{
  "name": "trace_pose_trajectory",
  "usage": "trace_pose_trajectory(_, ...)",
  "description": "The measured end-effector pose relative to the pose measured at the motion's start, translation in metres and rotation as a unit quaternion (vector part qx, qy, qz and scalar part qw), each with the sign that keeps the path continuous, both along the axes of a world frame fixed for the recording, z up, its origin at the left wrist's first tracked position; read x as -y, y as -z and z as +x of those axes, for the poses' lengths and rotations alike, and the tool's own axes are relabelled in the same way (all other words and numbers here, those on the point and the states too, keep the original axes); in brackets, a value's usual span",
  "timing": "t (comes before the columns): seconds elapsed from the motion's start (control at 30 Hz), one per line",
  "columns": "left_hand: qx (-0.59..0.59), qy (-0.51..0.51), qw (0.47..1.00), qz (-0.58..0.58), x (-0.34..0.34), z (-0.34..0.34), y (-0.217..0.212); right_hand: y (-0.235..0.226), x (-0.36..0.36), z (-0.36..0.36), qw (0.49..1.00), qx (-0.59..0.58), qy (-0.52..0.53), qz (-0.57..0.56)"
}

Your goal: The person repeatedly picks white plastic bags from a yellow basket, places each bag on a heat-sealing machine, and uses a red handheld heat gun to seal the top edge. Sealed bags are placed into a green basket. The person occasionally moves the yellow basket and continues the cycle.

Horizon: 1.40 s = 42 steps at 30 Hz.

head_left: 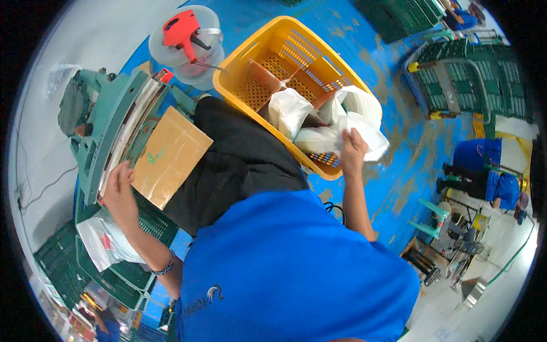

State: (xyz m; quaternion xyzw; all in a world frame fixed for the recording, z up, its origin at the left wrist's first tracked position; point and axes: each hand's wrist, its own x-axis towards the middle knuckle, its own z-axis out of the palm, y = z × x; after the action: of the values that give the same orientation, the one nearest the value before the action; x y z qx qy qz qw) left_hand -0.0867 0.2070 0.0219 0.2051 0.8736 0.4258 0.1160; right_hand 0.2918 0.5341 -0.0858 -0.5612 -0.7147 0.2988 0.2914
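My right hand point(354, 149) is closed on a white plastic bag point(364, 128) at the right side of a yellow crate point(245, 41). The bag bulges over the crate's rim, and what it holds is hidden. Another white bag point(289, 111) lies beside it in the crate, along with reddish-brown pieces point(265, 74) whose kind I cannot make out. On the left, my left hand point(119, 188) is by the near end of a green bag sealer point(117, 125) with a long pale jaw strip. Its fingers are loosely bent and slightly apart, with nothing visible in them.
A cardboard sheet point(172, 157) lies against the sealer, near my dark-clothed legs. Behind it, a red tape gun point(181, 33) rests on a clear lidded bucket point(205, 68). White packaging point(108, 242) lies on green crates point(156, 225) at left. Stacked green crates point(478, 80) and a person point(498, 188) are at right.
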Motion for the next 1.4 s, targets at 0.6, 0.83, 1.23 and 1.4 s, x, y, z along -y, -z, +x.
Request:
trace_pose_trajectory(0.6, -0.131, 0.275, 0.899, 0.314, -0.151, 0.111, -0.094, -0.297, 0.055, -0.196, 0.829, -0.221, -0.499, 0.122)
trace_pose_trajectory(0.83, -0.061, -0.004, 0.943, 0.328, -0.032, 0.025, -0.057, -0.264, 0.028, -0.252, 0.659, 0.048, -0.719, 0.216)
trace_pose_trajectory(1.23, -0.337, -0.206, 0.886, 0.244, 0.053, -0.027, -0.069, -0.232, 0.068, -0.352, 0.612, -0.084, -0.717, 0.324)
trace_pose_trajectory(1.4, -0.209, -0.198, 0.885, 0.366, 0.059, -0.017, -0.075, -0.237, 0.053, -0.355, 0.641, -0.119, -0.677, 0.342)
